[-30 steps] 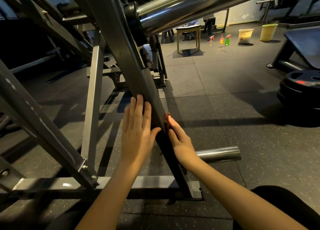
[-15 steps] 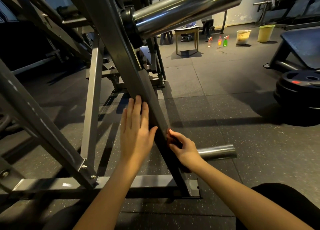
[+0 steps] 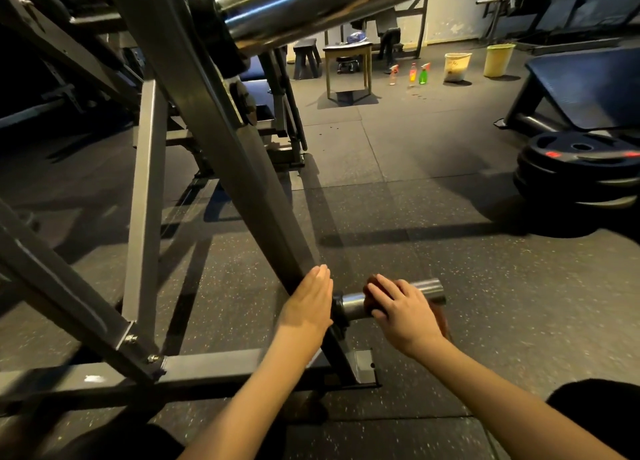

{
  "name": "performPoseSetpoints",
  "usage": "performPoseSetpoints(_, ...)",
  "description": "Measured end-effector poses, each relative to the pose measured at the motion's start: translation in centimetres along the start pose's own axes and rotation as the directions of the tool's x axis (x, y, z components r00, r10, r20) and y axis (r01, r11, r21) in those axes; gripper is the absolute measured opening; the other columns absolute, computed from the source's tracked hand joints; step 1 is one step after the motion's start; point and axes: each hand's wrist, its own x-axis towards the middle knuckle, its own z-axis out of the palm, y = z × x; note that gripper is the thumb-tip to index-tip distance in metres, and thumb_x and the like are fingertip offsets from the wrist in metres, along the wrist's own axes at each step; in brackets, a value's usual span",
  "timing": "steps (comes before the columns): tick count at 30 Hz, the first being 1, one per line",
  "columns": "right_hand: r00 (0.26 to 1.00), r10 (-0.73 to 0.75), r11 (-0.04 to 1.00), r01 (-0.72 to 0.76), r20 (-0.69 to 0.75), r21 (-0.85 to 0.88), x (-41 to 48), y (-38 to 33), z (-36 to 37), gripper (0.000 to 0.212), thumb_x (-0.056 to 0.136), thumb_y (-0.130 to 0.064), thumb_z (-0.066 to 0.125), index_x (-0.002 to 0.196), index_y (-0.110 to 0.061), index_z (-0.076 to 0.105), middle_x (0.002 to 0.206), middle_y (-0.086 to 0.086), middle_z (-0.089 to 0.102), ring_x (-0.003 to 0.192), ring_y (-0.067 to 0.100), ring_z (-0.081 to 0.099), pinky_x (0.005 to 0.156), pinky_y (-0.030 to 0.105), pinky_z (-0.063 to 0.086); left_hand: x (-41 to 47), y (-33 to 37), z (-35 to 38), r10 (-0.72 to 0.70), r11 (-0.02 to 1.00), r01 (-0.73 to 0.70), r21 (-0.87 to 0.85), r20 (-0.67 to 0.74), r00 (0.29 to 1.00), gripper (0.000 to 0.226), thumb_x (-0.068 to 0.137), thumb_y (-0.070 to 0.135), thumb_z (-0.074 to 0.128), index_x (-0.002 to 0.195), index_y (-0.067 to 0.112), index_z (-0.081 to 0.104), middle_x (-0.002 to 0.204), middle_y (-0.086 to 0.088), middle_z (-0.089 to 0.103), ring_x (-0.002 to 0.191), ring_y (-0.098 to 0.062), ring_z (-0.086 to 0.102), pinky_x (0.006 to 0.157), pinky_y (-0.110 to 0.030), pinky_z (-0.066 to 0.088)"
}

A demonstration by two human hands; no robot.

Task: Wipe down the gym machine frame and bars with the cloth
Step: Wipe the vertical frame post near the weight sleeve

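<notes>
Both hands are lower than they were a second ago. The left hand (image 3: pixel 306 300) has slid down the slanted frame beam (image 3: pixel 242 168) and now lies flat against it close to its foot, fingers straight and together, holding nothing. It seems to be bracing rather than wiping.

The right hand (image 3: pixel 401 307) has left the edge of that beam, where it was working half a second ago, and moved sideways onto the short chrome peg (image 3: pixel 429 288) that sticks out near the beam's base. Its fingers curl over the top of the peg and press the dark reddish cloth (image 3: pixel 370 283) against the metal. A bit of cloth shows past the fingertips, and what looks like more hangs in a blur below the wrist.

I read this as the lower run of the beam being done and the wipe passing from frame to bar. The peg's bare end shows beyond the hand, so that stretch is probably still to be covered, and the round surface will likely need the cloth wrapped around and drawn along it.

The base rail (image 3: pixel 214 366) on the rubber floor (image 3: pixel 450 251) and the large chrome bar (image 3: pixel 311 2) overhead have no hand on them.
</notes>
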Motion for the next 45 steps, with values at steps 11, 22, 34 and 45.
performPoseSetpoints(11, 0.975, -0.179, 0.984, 0.175, -0.13, -0.041, 2.7, -3.4, 3.1, 0.042, 0.089, -0.024, 0.063, 0.13, -0.013, 0.058, 0.134, 0.01, 0.058, 0.119, 0.028, 0.057, 0.098, 0.041, 0.048, -0.2, -0.1, 2.2, 0.035, 0.98, -0.034, 0.196, -0.003, 0.999, 0.065, 0.102, 0.029, 0.038, 0.153, 0.0, 0.009, 0.161, -0.019, 0.011, 0.147, -0.034, 0.009, 0.095, -0.05, -0.032)
performPoseSetpoints(22, 0.992, 0.101, 0.989, -0.091, 0.073, -0.118, 8.5, -5.7, 1.8, 0.038, 0.103, -0.031, 0.025, 0.113, -0.016, 0.058, 0.117, 0.005, 0.064, 0.11, 0.027, 0.058, 0.099, 0.04, 0.035, -0.3, -0.6, 3.3, 0.04, 0.973, 0.011, 0.229, -0.215, 0.976, 0.074, 0.093, 0.052, 0.047, 0.146, 0.015, 0.011, 0.157, -0.001, 0.03, 0.145, -0.022, 0.026, 0.109, -0.055, -0.016)
performPoseSetpoints(34, 0.986, 0.162, 0.982, -0.164, -0.038, -0.091, 8.0, -5.3, 2.3, 0.04, 0.102, -0.035, 0.024, 0.108, -0.019, 0.06, 0.111, 0.002, 0.066, 0.112, 0.025, 0.055, 0.109, 0.043, 0.025, -0.2, -0.8, 3.1, 0.047, 0.959, 0.018, 0.282, -0.225, 0.973, 0.074, 0.094, 0.053, 0.045, 0.147, 0.012, 0.013, 0.158, -0.003, 0.03, 0.146, -0.023, 0.025, 0.109, -0.056, -0.014)
performPoseSetpoints(45, 0.95, 0.192, 0.972, -0.218, -0.245, -0.082, 5.5, -3.5, 2.6, 0.037, 0.099, -0.034, 0.029, 0.098, -0.024, 0.065, 0.1, -0.005, 0.064, 0.101, 0.02, 0.056, 0.106, 0.04, 0.028, -0.1, -0.9, 3.7, 0.066, 0.951, 0.023, 0.309, -0.276, 0.959, 0.074, 0.094, 0.05, 0.043, 0.147, 0.006, 0.014, 0.159, -0.006, 0.027, 0.147, -0.025, 0.023, 0.11, -0.054, -0.013)
